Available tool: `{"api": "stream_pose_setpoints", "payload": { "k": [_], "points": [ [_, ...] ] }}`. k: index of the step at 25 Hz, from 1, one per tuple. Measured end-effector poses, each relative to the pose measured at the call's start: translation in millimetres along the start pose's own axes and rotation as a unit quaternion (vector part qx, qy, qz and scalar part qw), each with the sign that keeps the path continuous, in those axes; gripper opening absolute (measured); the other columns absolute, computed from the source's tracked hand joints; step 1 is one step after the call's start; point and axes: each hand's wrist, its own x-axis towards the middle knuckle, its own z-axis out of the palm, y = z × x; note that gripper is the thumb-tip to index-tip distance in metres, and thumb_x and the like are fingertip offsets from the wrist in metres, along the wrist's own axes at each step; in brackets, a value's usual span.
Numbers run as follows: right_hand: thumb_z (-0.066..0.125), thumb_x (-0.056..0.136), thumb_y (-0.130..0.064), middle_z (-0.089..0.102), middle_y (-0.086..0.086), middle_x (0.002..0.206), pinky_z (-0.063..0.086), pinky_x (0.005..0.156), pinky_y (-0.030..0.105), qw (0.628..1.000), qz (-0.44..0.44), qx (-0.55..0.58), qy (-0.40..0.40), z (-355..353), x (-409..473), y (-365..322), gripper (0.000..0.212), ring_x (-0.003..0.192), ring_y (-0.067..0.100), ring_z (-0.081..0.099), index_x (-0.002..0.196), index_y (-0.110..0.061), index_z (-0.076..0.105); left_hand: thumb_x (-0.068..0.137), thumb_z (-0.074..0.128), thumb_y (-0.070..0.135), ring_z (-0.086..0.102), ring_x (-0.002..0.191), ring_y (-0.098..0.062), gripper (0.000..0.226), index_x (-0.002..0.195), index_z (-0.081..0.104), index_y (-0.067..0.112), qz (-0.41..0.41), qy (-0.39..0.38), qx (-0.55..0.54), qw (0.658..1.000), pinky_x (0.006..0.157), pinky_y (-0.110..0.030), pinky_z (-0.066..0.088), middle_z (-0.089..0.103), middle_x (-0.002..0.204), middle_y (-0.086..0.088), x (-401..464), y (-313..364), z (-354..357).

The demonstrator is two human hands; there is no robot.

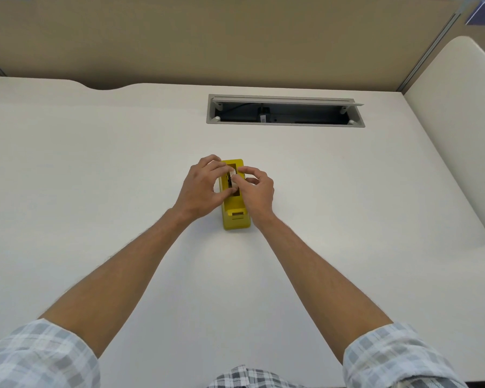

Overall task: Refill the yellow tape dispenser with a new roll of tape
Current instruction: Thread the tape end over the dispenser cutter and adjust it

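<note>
The yellow plastic tape dispenser (235, 217) is lying on the white table (95, 163), long axis running away from the person, cutter end w/ its small slot pointing back toward them. The grey cable tray opening (285, 110) is sitting well beyond the dispenser, a bit to its right.

Both hands are working over the dispenser's open well. The left hand (200, 189) is curling round the dispenser's left flank, fingers bent and thumb coming in toward the well. The right hand (256, 191) is pinching w/ thumb and forefinger at the small white roll of tape (233, 177), which is sitting partly down in the well; a dark piece, prob. the hub or core, is showing beside it. Can't tell whether the left fingertips are also touching the roll or only the dispenser body.

Judging by this, the step in hand is seating the roll in the well, approx. midway thru the task. The next move is calling for the hub's ends to be dropping squarely into the side notches, then the loose tape end being drawn toward the cutter. Risk: roll going in crooked or facing the wrong way.
</note>
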Motion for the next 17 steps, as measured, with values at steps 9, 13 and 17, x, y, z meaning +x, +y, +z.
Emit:
{"api": "stream_pose_setpoints", "payload": {
  "k": [9,13,17],
  "points": [
    [0.075,0.081,-0.023,0.067,0.0,0.117,0.056,0.091,0.047,1.0,-0.008,0.011,-0.003,-3.5,-6.0,6.2,0.028,0.106,0.02,0.064,0.108,-0.021,0.072,0.085,0.067,0.045,0.038,0.135,-0.023,0.046,0.121,0.065,0.018,0.0,-0.049,0.02,0.999,0.101,-0.045,0.038,0.057,0.129,0.0,7.1,-4.3,-3.8],
    [0.075,0.082,-0.024,0.069,0.003,0.115,0.055,0.091,0.049,1.0,-0.004,0.017,0.001,-3.3,-5.8,8.1,0.026,0.105,0.023,0.065,0.108,-0.02,0.072,0.085,0.065,0.049,0.034,0.138,-0.022,0.048,0.122,0.066,0.017,-0.012,-0.074,0.014,0.997,0.105,-0.048,0.036,0.055,0.133,0.0,12.1,-5.1,-5.7],
    [0.075,0.081,-0.029,0.069,0.002,0.112,0.056,0.09,0.047,1.0,-0.003,0.004,0.007,0.9,-3.5,4.0,0.025,0.103,0.022,0.066,0.104,-0.022,0.072,0.085,0.067,0.046,0.038,0.135,-0.022,0.046,0.12,0.066,0.017,-0.011,-0.058,0.005,0.998,0.103,-0.047,0.038,0.058,0.129,0.001,9.4,-4.6,-4.7]
  ]
}}
